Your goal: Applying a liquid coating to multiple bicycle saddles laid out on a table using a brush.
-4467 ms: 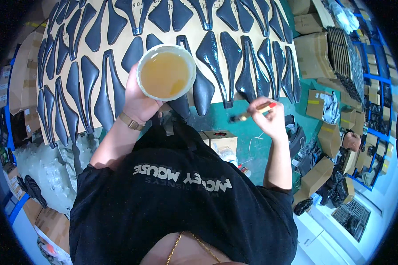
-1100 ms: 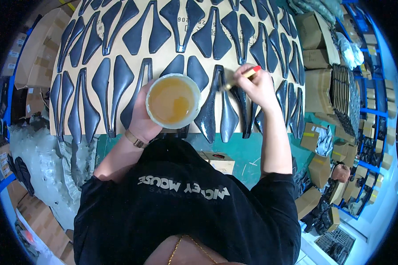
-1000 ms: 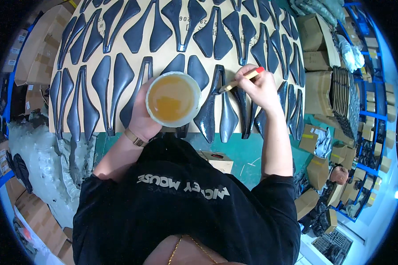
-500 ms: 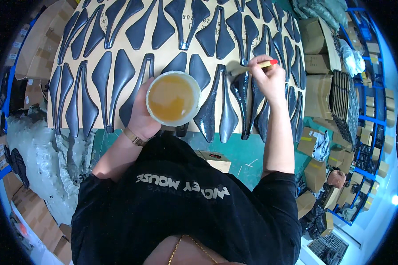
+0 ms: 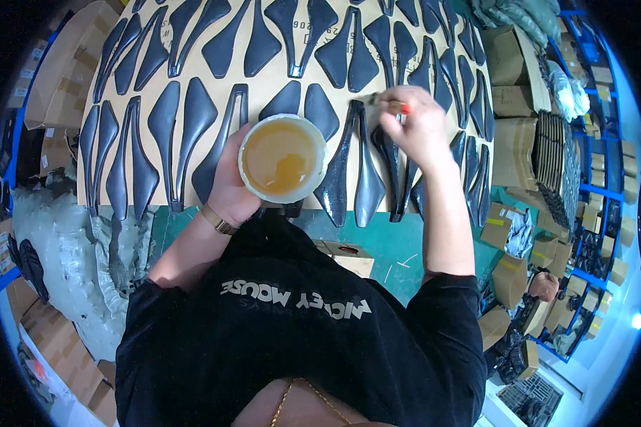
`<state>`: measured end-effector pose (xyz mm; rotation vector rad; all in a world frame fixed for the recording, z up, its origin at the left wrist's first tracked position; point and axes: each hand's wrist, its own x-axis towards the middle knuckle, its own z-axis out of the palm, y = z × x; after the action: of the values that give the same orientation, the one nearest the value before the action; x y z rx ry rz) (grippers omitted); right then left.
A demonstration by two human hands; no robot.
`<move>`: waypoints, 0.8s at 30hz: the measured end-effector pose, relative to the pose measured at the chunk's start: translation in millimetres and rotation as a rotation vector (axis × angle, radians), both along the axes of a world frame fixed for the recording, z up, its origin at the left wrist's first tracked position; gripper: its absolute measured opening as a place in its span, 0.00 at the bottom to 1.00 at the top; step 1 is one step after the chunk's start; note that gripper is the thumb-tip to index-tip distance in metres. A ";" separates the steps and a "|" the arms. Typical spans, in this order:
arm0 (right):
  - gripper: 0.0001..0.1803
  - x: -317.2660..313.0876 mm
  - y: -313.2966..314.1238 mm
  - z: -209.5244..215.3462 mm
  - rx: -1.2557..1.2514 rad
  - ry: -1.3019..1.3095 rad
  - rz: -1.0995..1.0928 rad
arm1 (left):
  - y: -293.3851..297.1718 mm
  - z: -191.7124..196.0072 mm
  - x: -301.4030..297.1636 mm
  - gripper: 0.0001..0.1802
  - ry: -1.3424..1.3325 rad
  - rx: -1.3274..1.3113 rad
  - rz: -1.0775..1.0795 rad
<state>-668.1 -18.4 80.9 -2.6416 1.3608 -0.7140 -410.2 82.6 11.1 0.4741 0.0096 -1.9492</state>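
My left hand (image 5: 229, 183) is closed around a round pale tub (image 5: 306, 193) of clear amber liquid (image 5: 279, 153), held above the near edge of the cardboard-covered table. In my right hand (image 5: 419, 129) is a brush (image 5: 370, 99), its handle tipped red. Bristles are blurred near the top of a forked black part (image 5: 367, 186); whether they touch it I cannot tell. That part and the one under my right wrist look wet and glossy. Several similar black parts, such as one at the left (image 5: 144, 178), look duller.
Rows of black forked parts cover the cardboard sheet (image 5: 224, 92). Cartons (image 5: 509, 142) and a stack of dark sheets (image 5: 554, 156) stand at the right, before blue shelving (image 5: 602, 192). Grey wrapped bundles (image 5: 53, 235) lie at the left. A small box (image 5: 352, 265) sits below the table edge.
My right hand has shifted slightly left and away from me, turning so the brush handle's red end now points toward me. The tub has moved slightly right.
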 end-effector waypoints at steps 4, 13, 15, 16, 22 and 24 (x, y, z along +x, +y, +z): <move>0.07 -9.6 6.7 9.2 0.088 -0.142 -0.120 | 3.8 0.2 1.9 0.22 -0.029 -0.021 0.042; 0.09 -24.3 6.2 -5.1 0.382 -0.089 -0.255 | 7.2 -5.4 3.7 0.22 -0.003 -0.062 0.035; 0.10 -12.8 8.2 0.8 0.340 -0.295 -0.279 | 8.7 -8.7 2.7 0.22 -0.018 -0.032 0.044; 0.10 -6.2 9.6 -1.3 0.288 -0.282 -0.253 | 8.1 -8.8 1.5 0.22 -0.032 -0.009 0.048; 0.10 -12.0 6.1 6.2 0.326 -0.065 -0.196 | 8.2 -2.7 -1.3 0.23 -0.015 -0.024 0.015; 0.09 -0.6 3.7 8.4 0.269 -0.060 -0.135 | 9.3 -5.8 -1.4 0.23 -0.033 -0.004 0.020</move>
<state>-668.8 -14.8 89.3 -2.3217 1.5113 -0.5724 -411.6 91.9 5.3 0.5022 -0.0107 -1.9212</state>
